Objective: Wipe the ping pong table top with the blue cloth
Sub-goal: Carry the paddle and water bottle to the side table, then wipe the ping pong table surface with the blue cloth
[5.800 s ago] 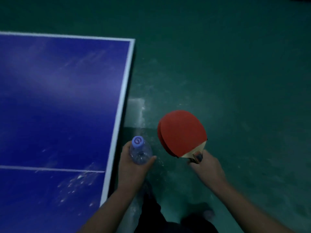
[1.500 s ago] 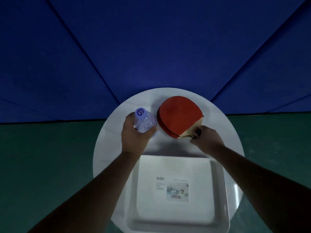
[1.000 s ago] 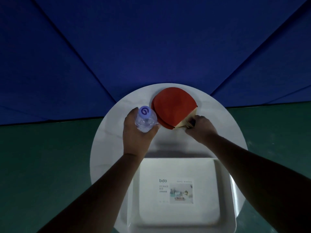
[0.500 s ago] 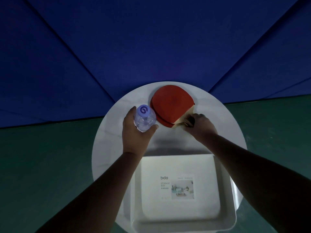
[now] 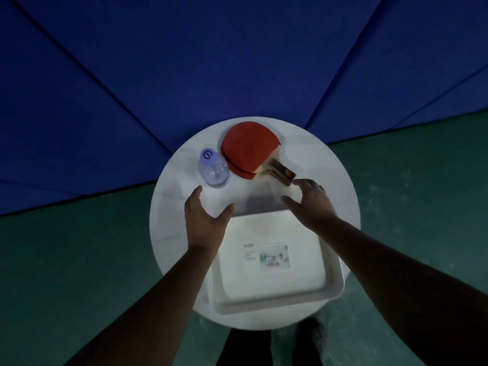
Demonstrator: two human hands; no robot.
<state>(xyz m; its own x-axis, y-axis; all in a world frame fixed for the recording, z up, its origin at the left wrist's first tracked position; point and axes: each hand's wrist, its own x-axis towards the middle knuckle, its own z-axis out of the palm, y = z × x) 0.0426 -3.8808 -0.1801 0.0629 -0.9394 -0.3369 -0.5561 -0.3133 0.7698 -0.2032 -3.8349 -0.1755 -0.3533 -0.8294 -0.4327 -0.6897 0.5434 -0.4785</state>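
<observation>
The tray's (image 5: 333, 270) label print is too blurred to read, and no blue cloth or ping pong table shows (dim light). My left hand (image 5: 204, 220) and right hand (image 5: 311, 204) hover spread, holding nothing, just short of the bottle (image 5: 213, 169) and 2 stacked paddles (image 5: 248, 150) near the round table's (image 5: 169, 233) far edge

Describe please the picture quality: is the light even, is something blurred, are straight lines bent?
Head view: dim overall, and the round white table and white tray are the brightest parts; the tray throws a soft shadow toward the red paddle. The tray's label print is too blurred to read. Seams in the blue backdrop fan outward, which is wide-angle distortion.
</observation>
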